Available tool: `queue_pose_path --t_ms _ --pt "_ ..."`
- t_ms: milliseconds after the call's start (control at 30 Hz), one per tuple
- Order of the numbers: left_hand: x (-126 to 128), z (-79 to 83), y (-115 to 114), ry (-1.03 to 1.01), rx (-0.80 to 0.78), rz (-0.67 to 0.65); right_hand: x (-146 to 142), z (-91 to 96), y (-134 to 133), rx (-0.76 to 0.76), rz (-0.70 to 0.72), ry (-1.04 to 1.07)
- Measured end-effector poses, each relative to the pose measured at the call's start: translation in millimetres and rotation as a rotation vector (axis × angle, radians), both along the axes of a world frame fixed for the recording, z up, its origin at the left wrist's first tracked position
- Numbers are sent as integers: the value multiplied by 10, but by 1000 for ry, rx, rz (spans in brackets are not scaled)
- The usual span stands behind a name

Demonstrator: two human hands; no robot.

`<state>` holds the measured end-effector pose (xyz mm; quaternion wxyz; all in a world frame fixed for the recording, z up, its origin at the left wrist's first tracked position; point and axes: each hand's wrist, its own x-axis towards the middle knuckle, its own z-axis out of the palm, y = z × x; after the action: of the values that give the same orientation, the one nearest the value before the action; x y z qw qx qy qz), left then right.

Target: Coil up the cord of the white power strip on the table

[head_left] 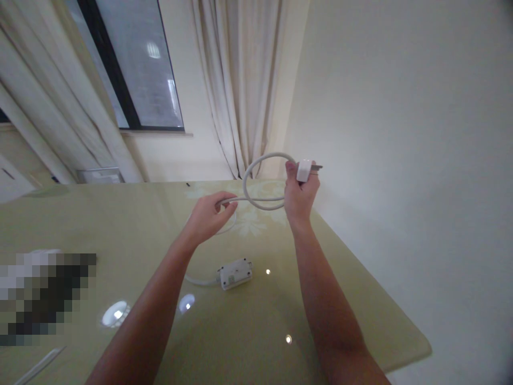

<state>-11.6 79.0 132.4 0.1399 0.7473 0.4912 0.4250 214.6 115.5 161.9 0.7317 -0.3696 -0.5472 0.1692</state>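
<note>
Wall: I saw a plain, pale wall (401, 133), which filled the right side of the room.
Table: The glossy yellow-green table (240, 331) was under the two arms; it had a rounded corner at the near right, pale flower-like marks near its far edge, and bright spots of reflected light.
Curtains: Cream curtains (244, 80) hung in long folds beyond the table, on both sides of the window.
Window: The window (136, 64) had a dark frame, and some light was mirrored in its glass.
Right hand: The person's right hand (301, 198) was raised above the far part of the table; its fingers were curled nearly closed around the plug end of the cord, with the thumb upright against it.
Left hand: The left hand (208, 215) was lower, also above the table, and it pinched the cord between thumb and fingertips, with almost no gap.
Power cord: The grey-white power cord (274, 155) was in the air between both hands, and it made one round loop beside the right hand.
Box: A white rectangular box (235, 274) lay on the table, with a cable joined to its left end.
Plug: The white plug (303, 170) rose above the right fist, and its metal part pointed toward the wall.
</note>
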Motion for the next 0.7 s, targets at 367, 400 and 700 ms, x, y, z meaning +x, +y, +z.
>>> queue_pose_path --t_ms 367,400,700 --pt "-71 76 -58 323 -127 260 -377 -31 -138 -175 386 -7" --pt "-72 66 -52 348 -130 284 -381 -20 -142 -229 470 79" --pt "-44 80 -70 218 -143 203 -284 -23 -155 -459 893 258"
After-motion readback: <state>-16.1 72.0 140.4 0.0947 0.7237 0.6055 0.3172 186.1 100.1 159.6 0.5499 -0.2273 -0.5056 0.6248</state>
